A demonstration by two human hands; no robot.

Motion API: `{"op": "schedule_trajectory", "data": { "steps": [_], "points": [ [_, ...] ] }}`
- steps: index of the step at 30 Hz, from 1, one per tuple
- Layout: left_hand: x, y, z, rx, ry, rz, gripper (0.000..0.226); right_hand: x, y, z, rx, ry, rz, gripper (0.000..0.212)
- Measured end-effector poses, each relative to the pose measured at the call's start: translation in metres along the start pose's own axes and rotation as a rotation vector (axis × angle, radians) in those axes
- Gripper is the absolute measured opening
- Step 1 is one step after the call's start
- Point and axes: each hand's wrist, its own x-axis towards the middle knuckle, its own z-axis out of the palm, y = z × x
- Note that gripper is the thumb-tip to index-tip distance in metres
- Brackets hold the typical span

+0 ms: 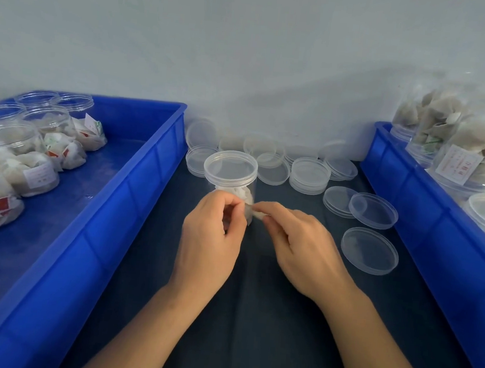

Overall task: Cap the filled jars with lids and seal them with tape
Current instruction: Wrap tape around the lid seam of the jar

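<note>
A clear plastic jar (236, 187) with white sachets inside stands upright on the dark cloth, a clear lid (231, 164) sitting on top of it. My left hand (212, 234) and my right hand (297, 244) meet just in front of the jar's lower half. Between their fingertips they pinch a small pale piece, apparently tape (253, 212), against or close to the jar wall. Both hands hide the lower part of the jar.
Several loose clear lids (309, 175) lie behind and to the right of the jar, one near my right hand (369, 250). A blue tray (134, 200) on the left holds open filled jars. Another blue tray (426, 217) on the right holds more filled jars.
</note>
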Motion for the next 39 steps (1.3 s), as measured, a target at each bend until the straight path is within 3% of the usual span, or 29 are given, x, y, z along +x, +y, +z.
{"op": "schedule_trajectory", "data": {
  "steps": [11,17,21,24,34,39],
  "points": [
    [0.004,-0.002,-0.004,-0.04,0.074,0.086,0.014,0.009,-0.019,0.0,-0.172,0.197,0.048,0.016],
    [0.009,-0.02,-0.002,0.034,0.185,-0.025,0.07,0.01,-0.023,-0.001,-0.18,0.237,0.064,0.016],
    [0.009,-0.035,0.007,-0.11,-0.046,-0.2,0.105,0.01,-0.025,-0.001,-0.209,0.234,0.06,0.018],
    [0.009,-0.038,0.009,-0.198,-0.073,-0.231,0.103,0.01,-0.025,-0.002,-0.208,0.247,0.055,0.014],
    [0.001,-0.017,0.008,-0.031,-0.059,-0.098,0.094,0.01,-0.022,-0.005,-0.243,0.362,0.099,0.027],
    [-0.001,-0.018,0.01,-0.085,-0.084,-0.101,0.094,0.01,-0.021,-0.004,-0.255,0.377,0.088,0.027]
  ]
}}
